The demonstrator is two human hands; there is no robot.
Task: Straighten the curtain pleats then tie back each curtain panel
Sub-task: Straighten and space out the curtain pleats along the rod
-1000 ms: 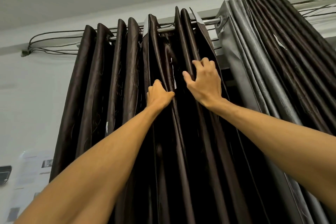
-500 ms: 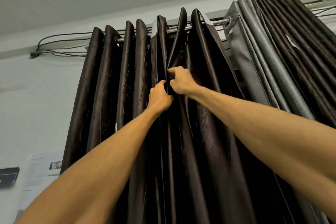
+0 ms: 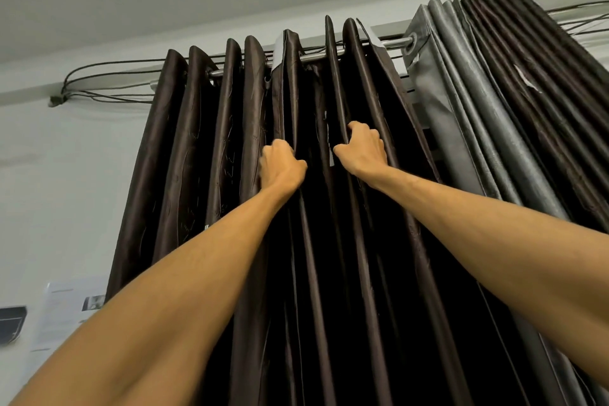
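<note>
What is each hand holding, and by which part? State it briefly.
The left hand grips one upper pleat of the dark brown curtain; the right hand grips another pleat just to its right.

Bottom edge cuts off the dark curtain (image 3: pixel 184 158)

left arm: bare, stretched up and forward | left hand (image 3: pixel 281 164): back to camera, fingers curled round a curtain pleat (image 3: pixel 291 102) | right arm: bare, stretched up | right hand (image 3: pixel 361 150): slightly higher, fingers hooked over the neighbouring pleat (image 3: pixel 334 82) | hands apart
</note>
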